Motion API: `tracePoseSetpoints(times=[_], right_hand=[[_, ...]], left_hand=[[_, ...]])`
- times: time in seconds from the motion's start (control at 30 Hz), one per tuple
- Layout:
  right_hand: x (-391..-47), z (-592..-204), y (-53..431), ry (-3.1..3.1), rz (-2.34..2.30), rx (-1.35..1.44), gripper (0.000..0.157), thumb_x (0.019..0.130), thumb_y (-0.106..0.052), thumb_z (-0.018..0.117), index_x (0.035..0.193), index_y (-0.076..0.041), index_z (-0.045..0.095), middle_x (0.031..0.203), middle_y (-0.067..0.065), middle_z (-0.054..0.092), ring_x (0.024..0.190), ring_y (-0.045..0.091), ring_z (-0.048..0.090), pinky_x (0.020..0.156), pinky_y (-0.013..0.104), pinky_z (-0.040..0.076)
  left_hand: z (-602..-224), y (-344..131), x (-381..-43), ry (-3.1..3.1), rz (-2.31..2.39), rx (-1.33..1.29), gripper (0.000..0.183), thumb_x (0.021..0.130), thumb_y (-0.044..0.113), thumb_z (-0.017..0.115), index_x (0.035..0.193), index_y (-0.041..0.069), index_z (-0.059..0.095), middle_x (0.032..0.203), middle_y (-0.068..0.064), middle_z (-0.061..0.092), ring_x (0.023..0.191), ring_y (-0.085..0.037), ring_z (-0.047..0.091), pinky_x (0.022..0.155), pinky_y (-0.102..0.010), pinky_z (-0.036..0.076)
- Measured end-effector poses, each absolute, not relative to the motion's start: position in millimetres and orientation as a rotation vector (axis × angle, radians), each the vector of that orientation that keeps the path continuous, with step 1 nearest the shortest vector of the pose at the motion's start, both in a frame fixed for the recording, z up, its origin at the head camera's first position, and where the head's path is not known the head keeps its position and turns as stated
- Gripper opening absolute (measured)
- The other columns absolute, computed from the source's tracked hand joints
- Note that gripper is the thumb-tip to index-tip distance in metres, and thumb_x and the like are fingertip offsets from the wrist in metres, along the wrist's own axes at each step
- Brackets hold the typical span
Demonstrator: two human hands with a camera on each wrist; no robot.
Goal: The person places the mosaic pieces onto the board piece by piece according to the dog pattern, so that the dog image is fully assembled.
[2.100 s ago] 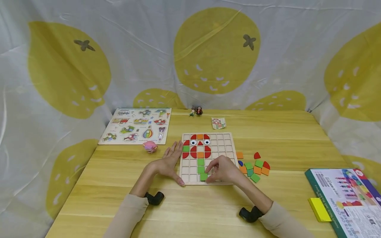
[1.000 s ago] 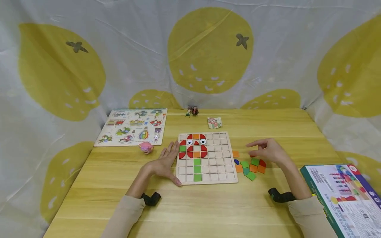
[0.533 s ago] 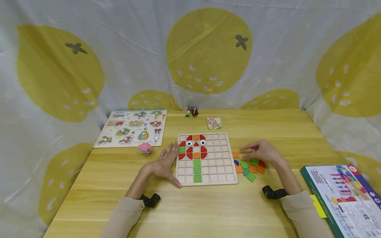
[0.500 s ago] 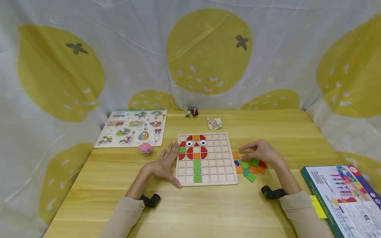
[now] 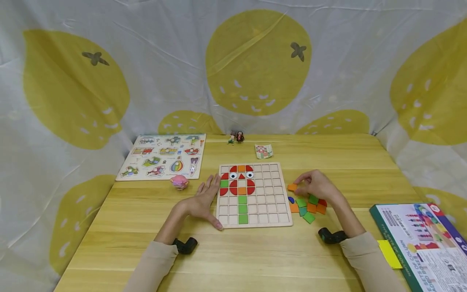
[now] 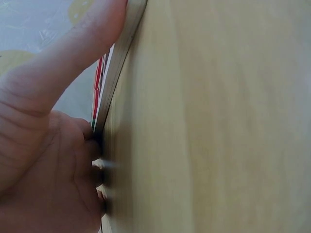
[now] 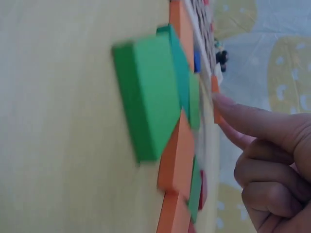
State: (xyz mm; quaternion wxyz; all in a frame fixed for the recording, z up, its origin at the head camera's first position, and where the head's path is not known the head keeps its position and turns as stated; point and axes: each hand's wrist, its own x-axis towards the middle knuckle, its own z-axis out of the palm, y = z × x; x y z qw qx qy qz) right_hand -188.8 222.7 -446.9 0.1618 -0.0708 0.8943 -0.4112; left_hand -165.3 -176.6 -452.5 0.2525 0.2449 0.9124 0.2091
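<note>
A square wooden grid board (image 5: 268,197) lies mid-table, with red, orange and green pieces and two eye tiles set in its left part. Three green squares (image 5: 242,209) run down one column to its bottom edge. My left hand (image 5: 200,205) rests spread along the board's left side, thumb at the near corner; the left wrist view shows it against the board's edge (image 6: 119,60). Right of the board, thumb and forefinger of my right hand (image 5: 316,187) pinch an orange square tile (image 5: 292,187), also seen in the right wrist view as an orange tile (image 7: 215,92); the other fingers are curled.
Loose green tiles (image 5: 309,217), orange, red and blue ones lie below my right hand. A pattern card (image 5: 264,151) and two small figurines (image 5: 239,136) stand behind the board. At left are a picture puzzle (image 5: 168,152) and pink toy (image 5: 179,182); at right, a box (image 5: 419,239).
My right hand has set a green square in the column's bottom cell, moved right to the loose tiles, and taken hold of an orange square. My left hand has stayed at the board.
</note>
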Motion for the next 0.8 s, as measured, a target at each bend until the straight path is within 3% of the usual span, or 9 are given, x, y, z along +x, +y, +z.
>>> tracePoseSetpoints(times=[0.27,0.43,0.8], right_hand=[[-181,-441,159,2.413,-1.246,-0.35,0.022,0.08,-0.02,0.079,0.1,-0.012,0.075,0.054,-0.003,0.029,0.05,0.012,0.027,0.047,0.022,0.026],[-178,-446,124,2.433,-1.225,-0.368,0.02,0.076,-0.018,0.082,0.094,-0.012,0.076,0.053,-0.003,0.033,0.05,0.012,0.027,0.049,0.022,0.022],[-176,-445,111,2.468,-1.19,-0.314,0.02,0.07,-0.016,0.086,0.087,-0.013,0.076,0.053,-0.002,0.037,0.05,0.013,0.033,0.048,0.022,0.023]], left_hand=[[-453,-177,-166,2.483,0.569,0.661,0.152,0.054,0.06,0.086,0.153,0.009,-0.017,0.161,-0.008,-0.024,0.148,-0.03,-0.023,0.122,-0.053,-0.007],[-455,-176,-166,2.48,0.579,0.666,0.151,0.054,0.06,0.086,0.153,0.009,-0.017,0.16,-0.008,-0.024,0.148,-0.03,-0.024,0.122,-0.053,-0.008],[-454,-177,-166,2.48,0.559,0.645,0.152,0.053,0.061,0.085,0.152,0.011,-0.018,0.16,-0.007,-0.025,0.148,-0.028,-0.025,0.122,-0.051,-0.009]])
